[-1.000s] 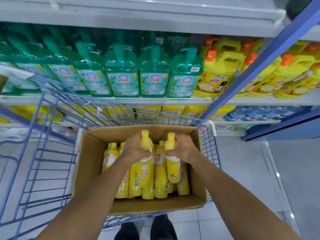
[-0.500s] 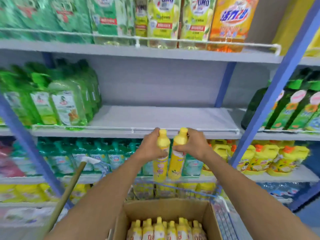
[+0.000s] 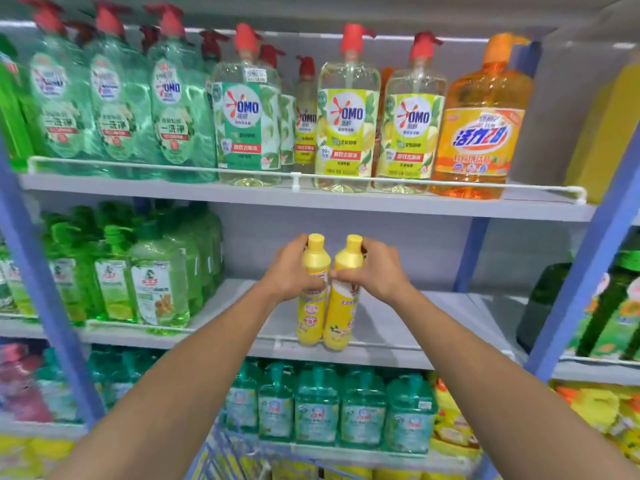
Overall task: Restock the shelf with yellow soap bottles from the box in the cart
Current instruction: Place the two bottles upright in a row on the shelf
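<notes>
I hold two slim yellow soap bottles side by side in front of the middle shelf. My left hand grips the left yellow bottle around its neck. My right hand grips the right yellow bottle the same way. Both bottles stand upright, their bases just above the shelf's front rail, over a bare grey stretch of shelf. The box is out of view; only a bit of the blue cart shows at the bottom.
Green pump bottles fill the left part of the same shelf, dark green bottles the right bay. The shelf above carries large pump bottles. Teal bottles stand one shelf below. Blue uprights frame the bay.
Both hands lifted the two yellow bottles out of the box in the cart and raised them to the middle shelf. My view tilted upward from the cart to the shelves.
</notes>
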Available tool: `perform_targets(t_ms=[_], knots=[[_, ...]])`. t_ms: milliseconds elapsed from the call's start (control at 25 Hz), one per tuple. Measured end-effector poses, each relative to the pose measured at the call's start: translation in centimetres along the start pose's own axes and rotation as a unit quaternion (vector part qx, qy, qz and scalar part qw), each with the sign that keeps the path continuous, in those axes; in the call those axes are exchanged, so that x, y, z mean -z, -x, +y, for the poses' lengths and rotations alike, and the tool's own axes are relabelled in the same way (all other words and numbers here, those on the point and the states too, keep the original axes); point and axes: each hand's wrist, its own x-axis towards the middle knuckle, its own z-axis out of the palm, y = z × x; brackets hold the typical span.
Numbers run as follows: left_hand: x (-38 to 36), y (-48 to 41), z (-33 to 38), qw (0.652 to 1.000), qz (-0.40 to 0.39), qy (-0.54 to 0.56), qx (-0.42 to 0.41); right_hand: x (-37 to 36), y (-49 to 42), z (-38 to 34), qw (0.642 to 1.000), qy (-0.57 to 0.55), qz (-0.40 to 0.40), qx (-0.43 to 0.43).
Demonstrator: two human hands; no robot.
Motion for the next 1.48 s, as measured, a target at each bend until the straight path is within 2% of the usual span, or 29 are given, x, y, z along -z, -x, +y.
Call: perform_targets(t_ms=[160, 560, 680, 760, 880, 1000, 1120, 1280, 1360, 1480], knots=[[0.0, -1.6, -1.5, 0.999, 0.028, 0.023, 0.016, -2.2, -2.1, 0.7, 1.0, -0.024, 0.007, 0.0], [-0.7, -3.9, -7.6, 0.995, 0.008, 0.1, 0.022, -7.5, -4.2, 2.1, 0.999, -0.02, 0.025, -0.009], [-1.4, -3.1, -9.2, 0.983, -0.013, 0.18, 0.026, -8.4, -3.4, 3.0, 0.997, -0.058, 0.05, -0.026], [-3.0, -1.6, -11.0, 0.977, -0.032, 0.204, 0.044, -9.2, -2.3, 4.8, 0.992, -0.11, 0.03, -0.046], [-6.0, 0.8, -13.7, 0.969, -0.015, 0.239, 0.058, -11.3, 0.2, 8.0, 0.977, -0.198, -0.019, -0.073], [-7.2, 1.2, -14.5, 0.964, -0.005, 0.252, 0.082, -13.3, 1.5, 8.9, 0.969, -0.229, 0.007, -0.094], [-7.4, 1.5, -14.7, 0.968, 0.001, 0.241, 0.076, -14.7, 1.5, 8.3, 0.969, -0.198, 0.086, -0.119], [-7.5, 1.7, -14.7, 0.969, 0.017, 0.237, 0.068, -16.3, 1.5, 8.1, 0.963, -0.166, 0.129, -0.166], [-7.3, 1.6, -14.6, 0.97, 0.008, 0.235, 0.069, -16.4, 1.8, 8.5, 0.968, -0.15, 0.112, -0.167], [-7.1, 1.6, -14.5, 0.974, -0.004, 0.212, 0.078, -16.1, 2.6, 9.9, 0.986, -0.095, 0.043, -0.133]])
